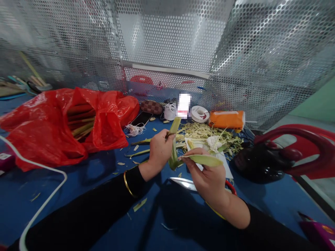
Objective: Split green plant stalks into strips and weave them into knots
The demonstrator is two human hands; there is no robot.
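My left hand (159, 149) is closed round a flat green leaf strip (175, 126), thumb on top, with one end standing up past my fingers. Below that grip the strip bends into a V-shaped fold. My right hand (209, 177) pinches a pale green leaf length (206, 160) between thumb and fingers, its tip pointing right. Whether both lengths are one piece is hard to make out. Under my right hand lie scissors (182, 182) with a red handle, partly covered by the hand. Loose leaf stalks (142, 152) lie just left of my left hand.
A red plastic bag (47, 122) holding stalks stands left. Shredded trimmings (199, 130) and white paper (228, 168) lie behind my right hand. Behind them are a white spool (200, 113), an orange packet (226, 119) and a perforated metal screen (170, 38). A dark, shiny object (258, 162) stands right.
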